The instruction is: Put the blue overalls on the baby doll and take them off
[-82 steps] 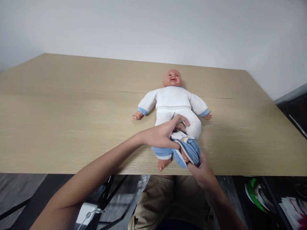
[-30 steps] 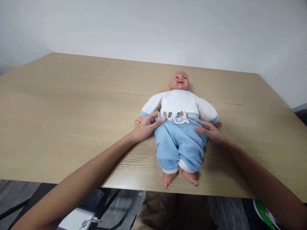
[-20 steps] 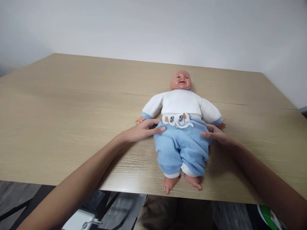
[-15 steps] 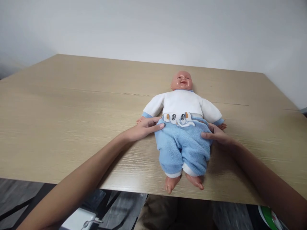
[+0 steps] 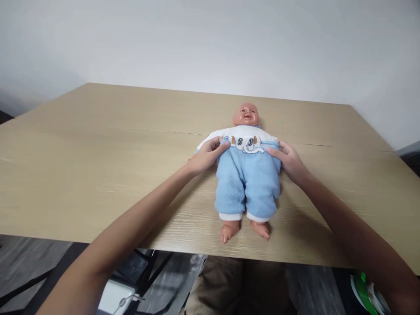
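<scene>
Head view: A doll (image 5: 246, 113) is lying face up on the table (image 5: 114, 175), its head pointing toward the wall (image 5: 210, 48) and its feet resting near the front edge. The doll is wearing blue trousers (image 5: 259, 175) and a white top (image 5: 244, 131). The left hand (image 5: 206, 156) is grasping one side of the waistband (image 5: 271, 143), the thumb pressing on the front. The right hand (image 5: 290, 162) is gripping the opposite side in the same manner. The fingers of both hands are closing on cloth; the tips behind it are not showing.

This two-sided grip is apparently spreading the waistband and holding it level over the top. The table is supporting the doll's back, and its face-up position is leaving both sides within reach.

An elephant-like design (image 5: 247, 145) is facing upward between the hands. No brand, label or readable writing is showing on the clothing. Below the table, a white box (image 5: 116, 295) with a cable and a green ring-shaped object (image 5: 364, 293) are presenting no legible markings.
</scene>
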The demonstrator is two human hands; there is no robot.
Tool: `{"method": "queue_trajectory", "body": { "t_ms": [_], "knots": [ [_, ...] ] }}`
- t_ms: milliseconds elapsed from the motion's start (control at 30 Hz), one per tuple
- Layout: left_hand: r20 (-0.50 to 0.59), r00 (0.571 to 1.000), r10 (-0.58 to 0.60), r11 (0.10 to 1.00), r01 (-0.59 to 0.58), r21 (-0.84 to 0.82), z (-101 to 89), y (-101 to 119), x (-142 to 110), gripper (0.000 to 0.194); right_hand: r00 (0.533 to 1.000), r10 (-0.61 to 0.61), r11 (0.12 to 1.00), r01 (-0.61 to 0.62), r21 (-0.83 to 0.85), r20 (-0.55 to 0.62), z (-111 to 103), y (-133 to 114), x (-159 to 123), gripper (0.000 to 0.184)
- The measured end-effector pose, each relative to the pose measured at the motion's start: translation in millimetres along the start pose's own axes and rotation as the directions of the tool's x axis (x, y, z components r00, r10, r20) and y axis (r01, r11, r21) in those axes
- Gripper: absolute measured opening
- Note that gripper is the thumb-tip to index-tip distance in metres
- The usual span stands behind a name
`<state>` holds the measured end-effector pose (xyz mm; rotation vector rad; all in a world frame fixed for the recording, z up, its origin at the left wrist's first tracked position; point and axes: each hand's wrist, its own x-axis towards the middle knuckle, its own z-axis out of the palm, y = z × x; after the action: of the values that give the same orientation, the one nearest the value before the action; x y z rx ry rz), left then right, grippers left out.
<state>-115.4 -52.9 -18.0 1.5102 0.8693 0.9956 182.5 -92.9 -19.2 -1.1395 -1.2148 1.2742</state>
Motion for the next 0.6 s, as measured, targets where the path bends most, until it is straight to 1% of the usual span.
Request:
{"method": "queue_trajectory", "body": {
  "t_ms": [67,133,200,267,367,467,533,600],
  "knots": [
    [-0.04,0.998,-0.043,0.999,0.043,0.002,3.1,-11,0,0.069,0.998,0.052,0.999,-0.052,-0.015,-0.027,0,11,5,0.058],
    [-0.068,0.994,-0.089,0.996,0.089,-0.005,4.9,-20,-4,0.069,0.996,0.09,0.996,-0.09,-0.015,-0.03,0,22,5,0.06],
    [-0.07,0.991,-0.112,0.994,0.112,-0.004,6.0,-25,-7,0.069,0.992,0.128,0.992,-0.128,0.016,0.003,-1,29,1,0.058],
    [-0.062,0.991,-0.117,0.993,0.116,-0.021,6.9,-26,-9,0.069,0.984,0.175,0.981,-0.178,0.072,0.043,1,31,-3,0.055],
    [-0.03,0.988,-0.154,0.977,0.147,-0.156,9.1,-24,-7,0.071,0.971,0.233,0.96,-0.239,0.146,0.061,5,29,-7,0.049],
    [0.015,0.983,-0.181,0.935,0.177,-0.308,11.5,-25,-4,0.072,0.958,0.277,0.942,-0.285,0.174,0.072,7,27,-7,0.048],
    [0.029,0.983,-0.184,0.919,0.182,-0.35,12.3,-28,-3,0.071,0.955,0.287,0.938,-0.296,0.181,0.077,6,29,-5,0.048],
    [0.036,0.981,-0.188,0.916,0.189,-0.355,11.9,-29,-4,0.07,0.956,0.282,0.938,-0.293,0.183,0.085,4,32,-3,0.047]
  ]
}}
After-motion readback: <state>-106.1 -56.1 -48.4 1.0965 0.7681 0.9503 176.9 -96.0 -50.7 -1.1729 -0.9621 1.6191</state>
